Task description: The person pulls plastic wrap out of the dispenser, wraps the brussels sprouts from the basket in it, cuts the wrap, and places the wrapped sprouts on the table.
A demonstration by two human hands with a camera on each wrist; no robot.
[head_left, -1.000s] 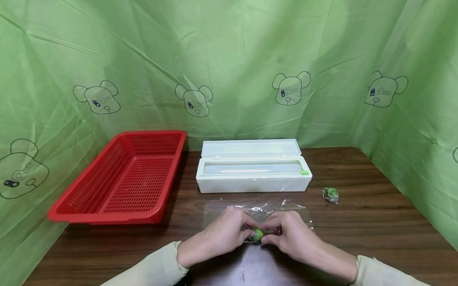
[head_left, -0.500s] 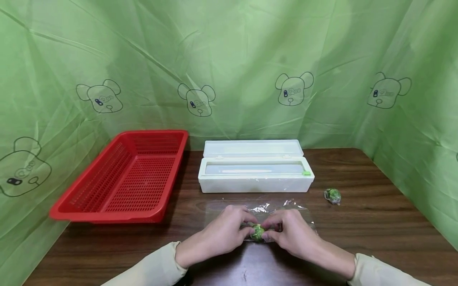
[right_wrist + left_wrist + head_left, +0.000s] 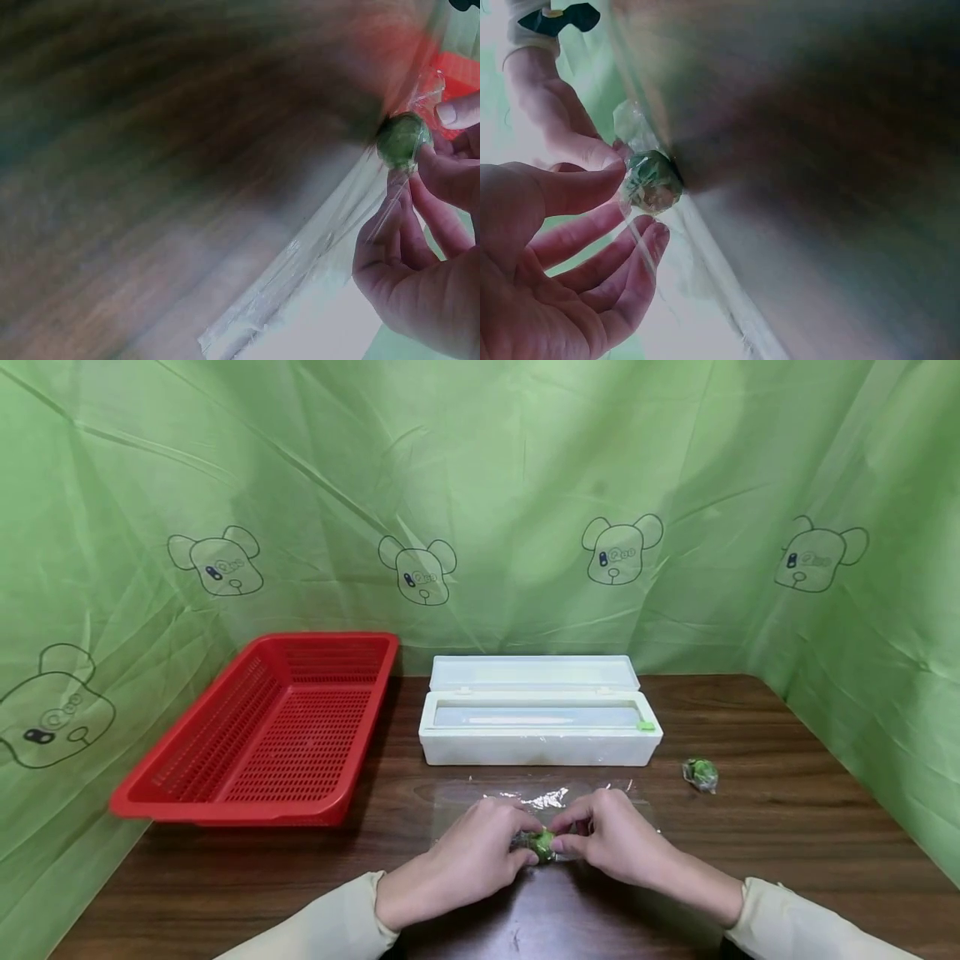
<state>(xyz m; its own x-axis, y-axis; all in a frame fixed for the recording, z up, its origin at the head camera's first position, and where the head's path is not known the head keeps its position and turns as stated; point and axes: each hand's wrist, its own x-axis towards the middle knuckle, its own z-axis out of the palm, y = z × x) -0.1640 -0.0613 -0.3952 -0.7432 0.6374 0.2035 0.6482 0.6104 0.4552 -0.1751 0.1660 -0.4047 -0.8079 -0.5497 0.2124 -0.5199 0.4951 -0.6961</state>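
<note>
A small round green vegetable (image 3: pixel 542 845) lies on clear plastic film (image 3: pixel 457 802) near the table's front edge, with film around it. From the left, the left hand (image 3: pixel 476 856) pinches it between thumb and fingers. On its other side the right hand (image 3: pixel 618 839) grips the film and vegetable with thumb and fingertips. In the left wrist view, film covers the vegetable (image 3: pixel 651 182) beside the left thumb. The right wrist view shows the vegetable (image 3: pixel 403 141) at the right thumb and fingers, with film stretching below.
A red slotted basket (image 3: pixel 300 743) stands at the left. Behind the hands is a white box (image 3: pixel 540 747), its lid (image 3: pixel 534 672) raised. A film-wrapped green vegetable (image 3: pixel 702 773) rests at the right on the brown table (image 3: pixel 795 827). Green cloth (image 3: pixel 510 468) hangs around the table.
The left thumb has moved down to the near side of the vegetable. Both hands remain on the vegetable and film. The whole head view has shifted slightly.
</note>
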